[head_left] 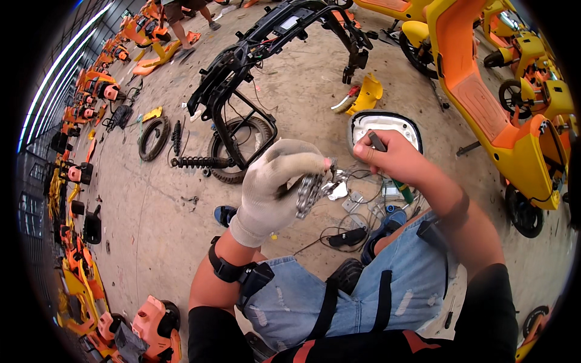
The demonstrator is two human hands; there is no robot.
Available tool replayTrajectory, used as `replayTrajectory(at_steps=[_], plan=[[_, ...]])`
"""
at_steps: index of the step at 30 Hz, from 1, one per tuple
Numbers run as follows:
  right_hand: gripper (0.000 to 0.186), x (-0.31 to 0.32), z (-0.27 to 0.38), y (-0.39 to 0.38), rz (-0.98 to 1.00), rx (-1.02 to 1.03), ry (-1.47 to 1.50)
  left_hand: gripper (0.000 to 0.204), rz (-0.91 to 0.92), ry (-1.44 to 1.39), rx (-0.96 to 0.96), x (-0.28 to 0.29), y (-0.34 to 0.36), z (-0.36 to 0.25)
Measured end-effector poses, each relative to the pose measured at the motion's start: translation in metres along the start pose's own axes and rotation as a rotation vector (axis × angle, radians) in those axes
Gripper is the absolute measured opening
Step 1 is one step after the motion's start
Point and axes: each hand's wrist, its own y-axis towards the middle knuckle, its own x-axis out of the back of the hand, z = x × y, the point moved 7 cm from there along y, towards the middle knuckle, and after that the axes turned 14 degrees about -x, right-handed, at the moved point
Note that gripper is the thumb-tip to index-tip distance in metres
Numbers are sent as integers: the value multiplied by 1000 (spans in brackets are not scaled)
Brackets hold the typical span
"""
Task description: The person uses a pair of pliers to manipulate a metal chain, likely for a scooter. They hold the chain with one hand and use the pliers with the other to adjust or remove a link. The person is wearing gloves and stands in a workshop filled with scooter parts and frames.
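My left hand [272,184], in a pale knitted glove, is closed round a shiny silver metal part [310,193] with a ridged, chain-like look; its exact kind is unclear. To the right, my bare right hand [396,158] pinches a short dark grey stick-like piece [377,141] between thumb and fingers. That piece is apart from the metal part. Just below the right hand a green cylindrical handle [403,190] shows, partly covered. Behind this hand lies a white-lined shell with a black rim [413,128].
A black scooter frame [236,81] stands ahead, with tyres [154,139] and a coil spring shock absorber [200,162] on the floor. Cables, metal plates [354,201] and a black box [348,237] lie before my feet. Yellow-orange scooters [478,109] line the right; another person's legs [177,27] show far left.
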Motion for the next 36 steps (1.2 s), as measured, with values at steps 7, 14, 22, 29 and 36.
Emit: replayTrajectory(at_steps=[7, 14, 22, 29, 36], plan=[[44, -37, 34, -24, -21, 398, -133, 33, -84, -153, 343, -12, -19, 30], [36, -59, 38, -26, -133, 342, -171, 38, 0, 111, 238, -15, -9, 24], [26, -56, 30, -22, -52, 177, -185, 39, 102, 275, 165, -21, -4, 12], [33, -66, 19, -44, 386, 162, -298, 39, 6, 500, 252, 30, -4, 40], [32, -60, 21, -36, 427, 186, -171, 34, 14, 413, 390, 24, -13, 48]])
